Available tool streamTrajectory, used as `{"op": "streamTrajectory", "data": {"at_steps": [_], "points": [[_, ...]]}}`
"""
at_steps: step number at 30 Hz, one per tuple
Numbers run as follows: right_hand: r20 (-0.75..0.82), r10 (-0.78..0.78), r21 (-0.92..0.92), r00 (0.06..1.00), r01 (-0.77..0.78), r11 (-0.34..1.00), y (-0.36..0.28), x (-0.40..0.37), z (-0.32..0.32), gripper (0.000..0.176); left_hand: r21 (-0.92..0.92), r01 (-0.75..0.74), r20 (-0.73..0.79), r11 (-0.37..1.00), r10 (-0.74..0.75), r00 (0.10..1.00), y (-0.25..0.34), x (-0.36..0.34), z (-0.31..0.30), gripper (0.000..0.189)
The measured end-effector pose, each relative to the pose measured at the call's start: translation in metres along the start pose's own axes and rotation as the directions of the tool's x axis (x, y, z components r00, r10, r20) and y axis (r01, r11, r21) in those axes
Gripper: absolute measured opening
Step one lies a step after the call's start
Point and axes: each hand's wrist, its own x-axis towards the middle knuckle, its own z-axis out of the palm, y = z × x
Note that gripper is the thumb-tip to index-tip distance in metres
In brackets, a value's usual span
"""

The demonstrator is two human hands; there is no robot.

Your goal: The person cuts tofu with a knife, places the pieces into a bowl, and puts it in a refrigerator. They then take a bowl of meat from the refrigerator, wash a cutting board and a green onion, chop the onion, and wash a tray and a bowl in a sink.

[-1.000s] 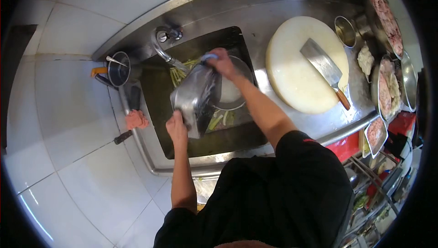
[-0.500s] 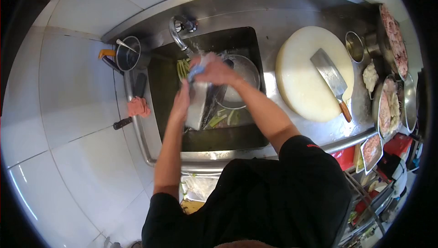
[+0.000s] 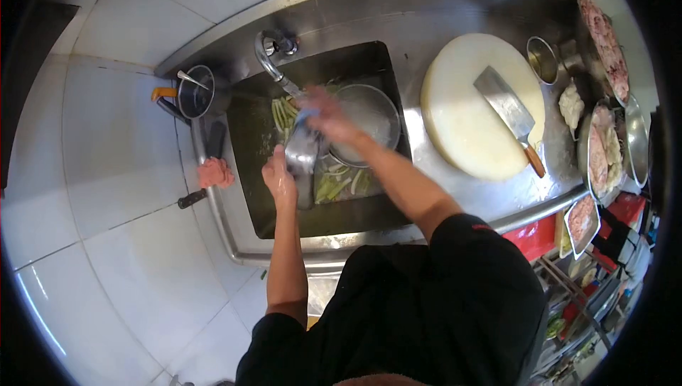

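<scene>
Over the dark sink [image 3: 266, 208], under the running faucet [image 3: 268, 66], my left hand [image 3: 280, 178] is closed on the near side of a shiny metal container [image 3: 303, 148]. Blurred by motion, my right hand [image 3: 328, 117] holds a light blue cloth [image 3: 307, 115] against the container's upper end. Green vegetable strips [image 3: 282, 115] lie in the sink beyond my hands. More pale green pieces [image 3: 332, 186] sit in the water nearer to me. A round metal bowl or strainer [image 3: 371, 120] rests in the sink to the right.
Right of the sink, a cleaver [image 3: 506, 104] lies on a round white cutting board [image 3: 455, 112]. Bowls of raw meat [image 3: 606, 49] stand at the far right. A metal pot [image 3: 195, 95], a pink cloth [image 3: 214, 173] and a dark-handled knife [image 3: 190, 198] are on the left.
The metal container has turned in my hands, showing a different side. My left hand has moved slightly down and left. The view has shifted a little, and more vegetable pieces show in the sink.
</scene>
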Motion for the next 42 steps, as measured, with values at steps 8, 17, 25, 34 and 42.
{"op": "streamTrajectory", "data": {"at_steps": [8, 17, 25, 34, 42], "points": [[0.33, 0.131, 0.257, 0.935, -0.222, 0.941, -0.054, 0.048, -0.034, 0.043, -0.014, 0.145, 0.365, 0.989, -0.13, 0.922, -0.022, -0.014, -0.092, 0.038], [0.131, -0.275, -0.176, 0.952, 0.295, 0.939, -0.025, 0.026, -0.022, 0.044, 0.177, -0.211, 0.017, 0.961, 0.212, 0.977, -0.052, -0.008, -0.057, 0.056], [-0.175, 0.206, 0.024, 0.963, -0.205, 0.978, -0.022, 0.029, 0.035, 0.043, -0.41, 0.069, -0.087, 0.91, -0.115, 0.99, -0.039, -0.011, -0.045, 0.036], [-0.281, 0.399, 0.192, 0.873, -0.356, 0.914, 0.072, -0.042, 0.056, 0.049, -0.734, 0.224, 0.018, 0.642, -0.31, 0.951, -0.041, -0.015, -0.064, 0.042], [-0.167, 0.109, -0.069, 0.98, -0.122, 0.99, -0.043, -0.019, 0.11, 0.05, -0.715, 0.189, -0.074, 0.673, -0.342, 0.937, -0.074, 0.015, -0.029, 0.041]]}}
